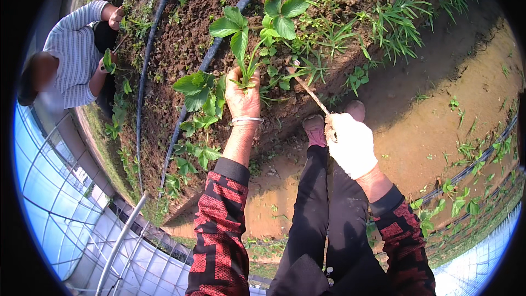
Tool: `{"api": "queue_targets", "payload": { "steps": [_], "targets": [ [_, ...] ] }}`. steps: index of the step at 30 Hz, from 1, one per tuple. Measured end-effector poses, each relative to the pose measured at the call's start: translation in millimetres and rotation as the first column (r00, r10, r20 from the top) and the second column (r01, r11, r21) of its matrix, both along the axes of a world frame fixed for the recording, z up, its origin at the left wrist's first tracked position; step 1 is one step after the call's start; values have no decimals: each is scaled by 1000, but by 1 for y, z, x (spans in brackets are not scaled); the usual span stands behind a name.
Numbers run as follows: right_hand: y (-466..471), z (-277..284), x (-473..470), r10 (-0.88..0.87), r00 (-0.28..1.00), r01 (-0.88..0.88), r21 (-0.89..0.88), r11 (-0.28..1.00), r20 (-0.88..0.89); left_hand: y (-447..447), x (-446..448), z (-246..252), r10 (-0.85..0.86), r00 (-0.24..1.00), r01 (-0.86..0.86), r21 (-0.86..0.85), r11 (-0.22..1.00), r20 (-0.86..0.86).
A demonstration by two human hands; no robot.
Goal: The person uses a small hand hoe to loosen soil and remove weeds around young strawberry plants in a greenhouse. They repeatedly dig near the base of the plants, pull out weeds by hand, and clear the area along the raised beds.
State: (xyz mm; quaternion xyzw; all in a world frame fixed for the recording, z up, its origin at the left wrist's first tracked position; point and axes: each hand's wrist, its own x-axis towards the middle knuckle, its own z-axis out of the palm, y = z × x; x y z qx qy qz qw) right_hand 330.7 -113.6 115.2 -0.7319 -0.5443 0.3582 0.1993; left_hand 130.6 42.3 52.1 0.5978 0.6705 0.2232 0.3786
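My left hand, bare and with a bracelet at the wrist, grips a leafy strawberry plant near its base, over the raised soil bed. Whether its roots are in the soil is hidden behind my fingers. In a white glove, my right hand is closed around the handle of a thin, rusty hand tool. The tool's tip points at the bed's edge, among grass and small weeds, to the right of the plant. Another strawberry plant grows left of my left hand.
Two black drip irrigation hoses run along the bed. To the left a co-worker in a striped top holds a leafy plant and a thin tool. My feet stand in a muddy furrow. A greenhouse frame rises at lower left.
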Motion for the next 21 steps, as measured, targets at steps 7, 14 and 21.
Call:
{"api": "queue_targets", "payload": {
  "steps": [7, 14, 21],
  "targets": [
    [5, 3, 1, 190, 971, -185, -48, 982, 148, 43, 53, -12, -342, 790, 331, -114, 937, -509],
    [-61, 25, 24, 34, 988, -46, 79, 996, 150, 10, -6, 32, -227, 957, 176, -261, 949, -179],
    [-57, 30, 0, 46, 998, -44, -51, 998, 39, -38, -32, 4, -284, 865, 248, -141, 959, -413]
  ]
}}
